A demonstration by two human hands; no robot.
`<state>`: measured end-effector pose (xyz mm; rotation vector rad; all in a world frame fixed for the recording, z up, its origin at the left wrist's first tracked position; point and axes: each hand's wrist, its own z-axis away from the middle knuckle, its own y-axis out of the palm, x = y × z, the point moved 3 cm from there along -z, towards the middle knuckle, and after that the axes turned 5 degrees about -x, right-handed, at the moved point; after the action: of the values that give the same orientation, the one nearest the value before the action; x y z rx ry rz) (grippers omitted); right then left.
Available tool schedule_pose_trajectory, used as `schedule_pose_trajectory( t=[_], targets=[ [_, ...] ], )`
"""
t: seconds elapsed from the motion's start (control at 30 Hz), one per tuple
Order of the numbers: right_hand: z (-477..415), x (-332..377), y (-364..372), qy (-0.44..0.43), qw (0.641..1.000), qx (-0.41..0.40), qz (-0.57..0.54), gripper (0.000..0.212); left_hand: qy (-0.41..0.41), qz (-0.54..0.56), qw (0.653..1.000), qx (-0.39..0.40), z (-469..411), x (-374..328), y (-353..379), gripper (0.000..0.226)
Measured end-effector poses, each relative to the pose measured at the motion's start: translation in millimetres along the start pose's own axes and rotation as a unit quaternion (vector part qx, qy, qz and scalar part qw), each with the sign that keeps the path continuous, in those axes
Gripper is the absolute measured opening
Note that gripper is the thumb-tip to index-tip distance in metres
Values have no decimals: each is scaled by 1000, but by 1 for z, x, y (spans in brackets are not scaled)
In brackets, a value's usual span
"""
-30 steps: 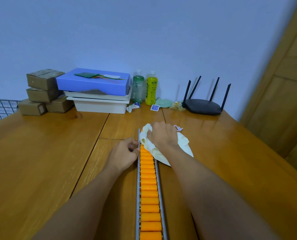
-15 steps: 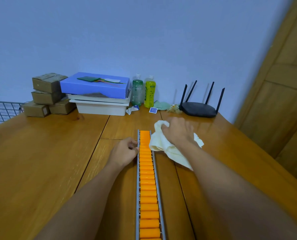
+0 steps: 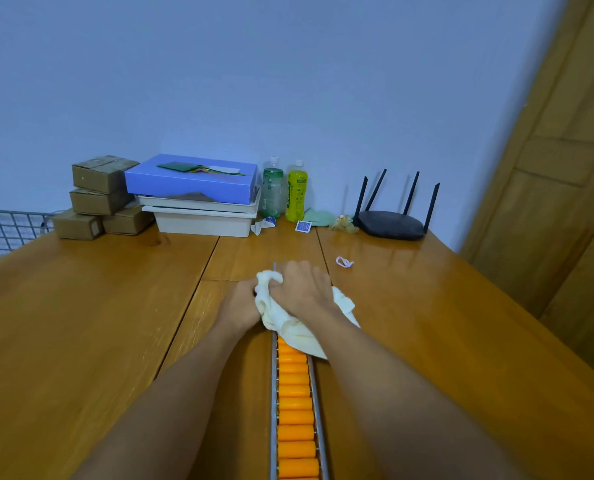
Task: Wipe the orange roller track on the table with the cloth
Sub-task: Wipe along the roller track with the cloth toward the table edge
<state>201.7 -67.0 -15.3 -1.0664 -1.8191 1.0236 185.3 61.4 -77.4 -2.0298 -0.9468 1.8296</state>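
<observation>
The orange roller track [image 3: 294,403] runs in a metal frame down the middle of the wooden table [image 3: 98,323], from the near edge away from me. A cream cloth [image 3: 299,336] lies bunched over its far end and hides the rollers there. My right hand [image 3: 302,289] presses down on the cloth, fingers curled into it. My left hand [image 3: 240,304] rests against the track's left rail beside the cloth, its fingertips hidden behind the cloth.
At the back stand a black router [image 3: 392,225], two bottles [image 3: 296,192], a blue box [image 3: 191,180] on white trays [image 3: 202,221] and several cardboard boxes [image 3: 98,195]. A pink band [image 3: 344,262] lies right of the track end. A wooden door [image 3: 565,168] stands at right.
My right hand slid the cloth off to the right of the track's far end, then brought it back onto the rollers. My left hand stayed at the left rail.
</observation>
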Motion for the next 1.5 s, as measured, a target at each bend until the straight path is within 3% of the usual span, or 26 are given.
schedule_pose_trajectory(
  t=[0.2, 0.3, 0.5, 0.6, 0.73, 0.93, 1.2, 1.5],
  targets=[
    [1, -6, 15, -13, 1000, -14, -2, 27, -12, 52, 999, 8, -4, 2, 2, 9],
    [6, -8, 16, -38, 999, -31, 16, 25, 6, 86, 996, -1, 0, 1, 1, 50],
    [10, -8, 14, -66, 995, -49, 62, 28, 14, 109, 994, -5, 1, 0, 3, 63],
    [13, -9, 13, -70, 993, -58, 77, 29, 13, 105, 994, -8, 1, 1, 3, 56],
    [15, -16, 12, -59, 992, -57, 93, 27, -4, 88, 996, -13, -1, 1, 5, 22],
    [19, -31, 3, -44, 991, -45, 114, 26, -8, 44, 999, -20, -4, 3, 7, 28],
    [34, -48, -17, -13, 992, -12, 123, 23, -15, 40, 998, -40, 10, -5, 4, 12],
    [57, -57, -68, 25, 992, -64, 108, 25, -36, 36, 999, -9, 50, -14, -1, 27]
  ],
)
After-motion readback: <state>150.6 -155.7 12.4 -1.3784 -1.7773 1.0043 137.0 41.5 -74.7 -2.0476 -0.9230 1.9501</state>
